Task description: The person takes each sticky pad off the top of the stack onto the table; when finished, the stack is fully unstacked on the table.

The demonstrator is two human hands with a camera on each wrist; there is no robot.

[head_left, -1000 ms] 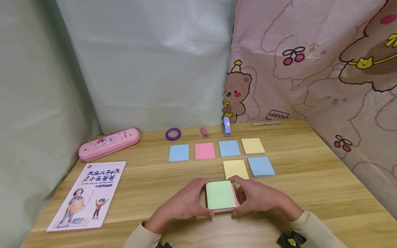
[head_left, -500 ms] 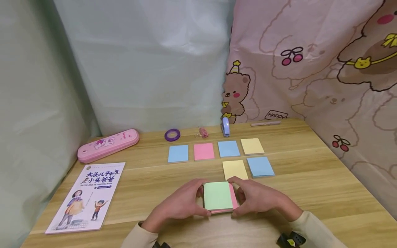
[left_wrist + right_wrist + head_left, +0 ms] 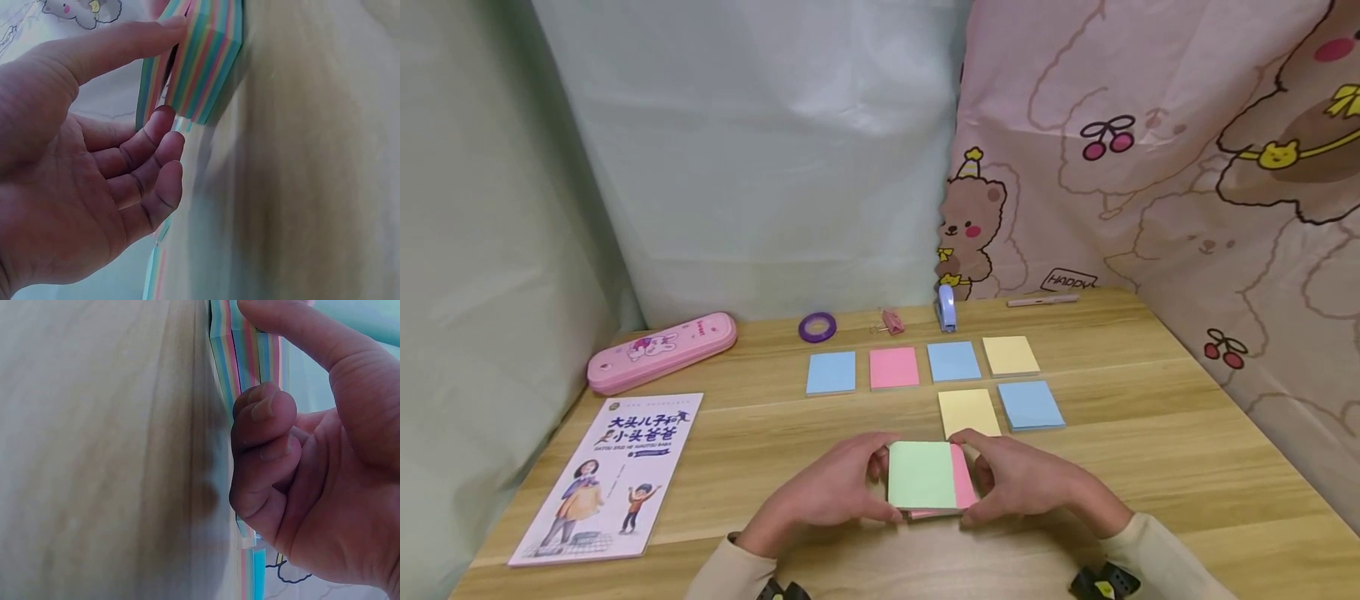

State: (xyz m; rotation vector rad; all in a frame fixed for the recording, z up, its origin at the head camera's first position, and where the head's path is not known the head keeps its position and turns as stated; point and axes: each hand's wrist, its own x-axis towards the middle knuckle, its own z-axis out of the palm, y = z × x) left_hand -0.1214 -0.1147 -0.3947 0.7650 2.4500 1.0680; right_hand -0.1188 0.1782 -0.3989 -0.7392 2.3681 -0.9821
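near the front edge of the wooden table (image 3: 1150, 467), a little right of its middle, both hands clasp a thick multicoloured pad of sticky notes (image 3: 925, 477). the left hand (image 3: 827, 496) grips the pad's left side, thumb along the far edge and curled fingers at the near corner; in the left wrist view the fingertips (image 3: 164, 122) press into the striped edge of the pad (image 3: 206, 56), where the upper layers stand slightly parted from the rest. the right hand (image 3: 1022, 482) grips the right side, thumb on the far edge, fingers (image 3: 262, 409) bent against the striped side (image 3: 240, 344).

the green top section sits shifted toward the left hand, baring a pink strip (image 3: 963, 487) on the right-hand side. so the split lies between the hands, with the upper part on the left and the lower part under the right hand. the pad lies flat, slightly longer front to back.

toward the back edge six small sticky pads lie in two rows; the nearest, a yellow pad (image 3: 968, 412), is just beyond the right thumb.
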